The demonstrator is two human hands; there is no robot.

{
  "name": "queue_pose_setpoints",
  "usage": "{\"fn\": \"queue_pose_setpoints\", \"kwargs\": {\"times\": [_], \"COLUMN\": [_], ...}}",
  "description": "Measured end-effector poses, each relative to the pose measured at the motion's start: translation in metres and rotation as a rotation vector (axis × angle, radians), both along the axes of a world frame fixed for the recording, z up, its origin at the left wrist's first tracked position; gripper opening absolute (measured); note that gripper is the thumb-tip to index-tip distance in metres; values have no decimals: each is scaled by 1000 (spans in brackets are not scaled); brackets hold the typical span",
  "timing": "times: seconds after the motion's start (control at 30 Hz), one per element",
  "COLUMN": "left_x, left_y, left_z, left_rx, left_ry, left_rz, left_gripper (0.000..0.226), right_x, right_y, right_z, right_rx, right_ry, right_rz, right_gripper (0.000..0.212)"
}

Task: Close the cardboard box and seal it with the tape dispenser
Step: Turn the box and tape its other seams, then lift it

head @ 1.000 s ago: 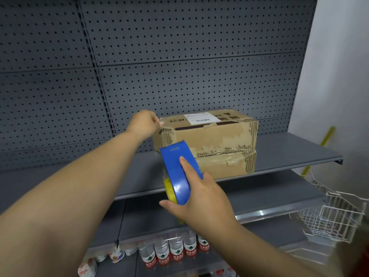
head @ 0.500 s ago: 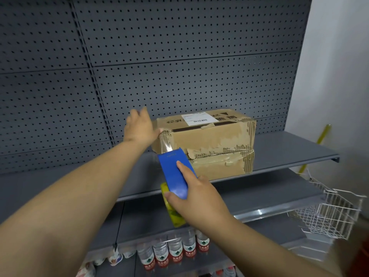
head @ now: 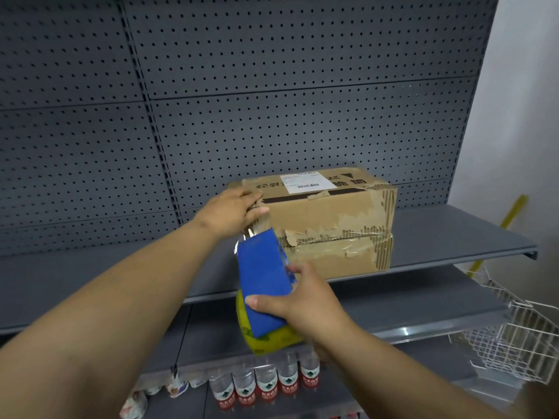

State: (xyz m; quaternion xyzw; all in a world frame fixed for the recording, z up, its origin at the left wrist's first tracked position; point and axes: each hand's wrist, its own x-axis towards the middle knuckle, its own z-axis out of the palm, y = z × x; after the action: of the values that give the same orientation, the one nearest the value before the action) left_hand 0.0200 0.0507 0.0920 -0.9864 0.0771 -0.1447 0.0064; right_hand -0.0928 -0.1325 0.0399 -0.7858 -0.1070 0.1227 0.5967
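Left hand (head: pixel 231 211), flat at frame centre, pins tape to the box (head: pixel 326 219) corner; right hand (head: pixel 305 300) grips the dispenser (head: pixel 263 279) below, apparently tensioning tape.

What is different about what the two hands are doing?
The left hand lies flat on the top left corner of the cardboard box, pressing down, while the right hand wraps around the blue tape dispenser. The left hand holds nothing; the right hand grips a tool. The left hand sits higher and farther away; the right hand is lower and nearer the camera. Both are bare and work at the box's left end.
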Motion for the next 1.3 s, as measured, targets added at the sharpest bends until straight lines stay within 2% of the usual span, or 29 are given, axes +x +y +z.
{"fn": "queue_pose_setpoints", "kwargs": {"times": [0.1, 0.17, 0.33, 0.47, 0.63, 0.73, 0.87, 0.97, 1.1, 1.2, 1.3], "left_x": [15, 29, 73, 110, 144, 160, 175, 177, 176, 171, 166], "left_y": [0, 3, 14, 22, 34, 39, 47, 47, 45, 42, 40], "left_z": [1, 9, 46, 67, 83, 85, 82, 81, 80, 80, 80], "left_rx": [-95, -135, -217, -197, -281, -306, -323, -316, -306, -301, -326], "left_ry": [62, 32, 105, 157, 176, 197, 243, 234, 241, 242, 231], "left_rz": [-52, -72, -35, 9, 7, 16, 16, 14, 24, 37, 45], "left_gripper": [57, 54, 52, 57, 56, 64, 68, 67, 68, 68, 66], "right_x": [13, 25, 61, 89, 119, 130, 138, 132, 114, 102, 89], "right_y": [2, 6, 17, 27, 43, 53, 59, 58, 54, 47, 41], "right_z": [-3, 0, 29, 55, 74, 84, 89, 88, 80, 76, 71], "right_rx": [185, 278, 280, 264, 309, 271, 257, 311, 284, 305, 299], "right_ry": [160, 240, 261, 200, 199, 194, 195, 193, 246, 254, 339], "right_rz": [51, 79, 91, 137, 228, 281, 254, 179, 156, 145, 184], "right_gripper": [31, 22, 35, 20, 25, 16, 29, 9, 7, 13, 34]}}
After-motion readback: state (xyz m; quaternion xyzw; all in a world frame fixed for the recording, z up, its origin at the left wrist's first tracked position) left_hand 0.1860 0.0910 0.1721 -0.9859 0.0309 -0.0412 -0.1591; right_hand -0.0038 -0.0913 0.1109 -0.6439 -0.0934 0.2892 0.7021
